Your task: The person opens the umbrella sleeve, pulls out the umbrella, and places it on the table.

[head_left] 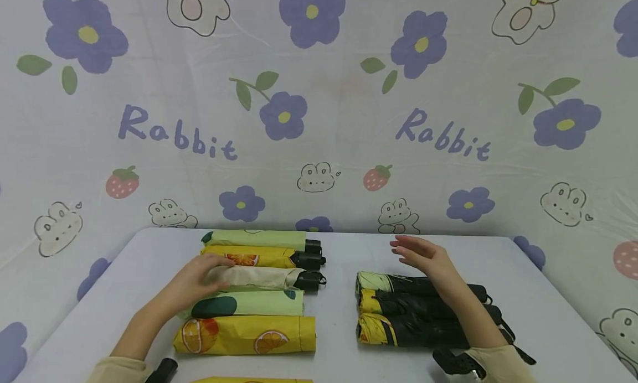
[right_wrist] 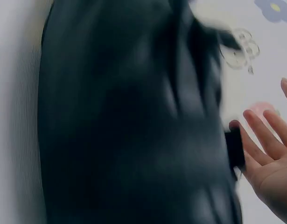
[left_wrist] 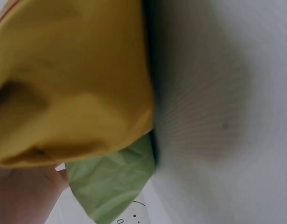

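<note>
In the head view my left hand [head_left: 199, 278] grips the left end of a beige folded umbrella [head_left: 264, 278], thumb on its near side and fingers over its far side. It lies between a yellow orange-print umbrella [head_left: 269, 257] and a pale green one [head_left: 269, 304] with dark leaves. My right hand [head_left: 428, 261], fingers extended and holding nothing, is raised over three dark folded umbrellas [head_left: 418, 311] with green or yellow ends. The right wrist view shows this hand's spread fingers [right_wrist: 267, 137] beyond a blurred black umbrella [right_wrist: 129, 121]. Yellow fabric [left_wrist: 73, 84] hides much of the left hand.
A light green umbrella [head_left: 259, 238] lies at the back of the left row. Nearer are a yellow orange-slice umbrella [head_left: 244, 336] and another yellow one [head_left: 254, 379], cut off by the frame. Black straps [head_left: 456, 362] lie by the right sleeve. A patterned curtain [head_left: 329, 128] hangs behind the white table [head_left: 339, 316].
</note>
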Motion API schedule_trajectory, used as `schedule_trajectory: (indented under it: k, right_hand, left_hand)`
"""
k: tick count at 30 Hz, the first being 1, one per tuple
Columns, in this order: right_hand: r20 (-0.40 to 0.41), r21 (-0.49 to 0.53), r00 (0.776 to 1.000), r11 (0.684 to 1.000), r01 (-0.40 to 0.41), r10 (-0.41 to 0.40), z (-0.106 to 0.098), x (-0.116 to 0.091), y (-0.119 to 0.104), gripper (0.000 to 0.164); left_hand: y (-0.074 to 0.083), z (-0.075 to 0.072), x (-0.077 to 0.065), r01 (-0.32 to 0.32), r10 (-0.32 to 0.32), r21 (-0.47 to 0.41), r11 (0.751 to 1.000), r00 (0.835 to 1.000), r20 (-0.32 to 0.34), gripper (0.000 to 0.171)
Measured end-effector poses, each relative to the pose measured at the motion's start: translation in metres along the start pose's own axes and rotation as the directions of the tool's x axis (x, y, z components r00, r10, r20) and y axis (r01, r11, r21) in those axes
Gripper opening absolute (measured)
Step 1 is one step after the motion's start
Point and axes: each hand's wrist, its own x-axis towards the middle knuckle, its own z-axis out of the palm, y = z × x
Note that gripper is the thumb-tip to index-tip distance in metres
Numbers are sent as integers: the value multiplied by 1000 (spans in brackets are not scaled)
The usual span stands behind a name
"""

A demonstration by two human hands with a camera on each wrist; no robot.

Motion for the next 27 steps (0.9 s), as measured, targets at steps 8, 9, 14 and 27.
schedule_trajectory:
  k: [8, 9, 14, 27]
  right_hand:
    - [91, 85, 996, 996, 7, -15, 36, 13, -10, 47]
    - [98, 95, 995, 996, 3, -12, 40, 14, -11, 47]
    - [115, 106, 993, 993, -48, 36, 59, 19, -20, 49]
    - [139, 93, 974, 977, -191, 177, 106, 30, -43, 44]
  left_hand:
    - [0, 2, -2, 57, -57, 14, 998, 998, -1, 39]
    - [0, 2, -2, 65, -65, 15, 998, 998, 0, 39]
    - [-2, 2, -3, 87, -87, 13, 996, 996, 6, 40]
    - [-3, 2, -5, 98, -97, -27, 995, 995, 6, 40]
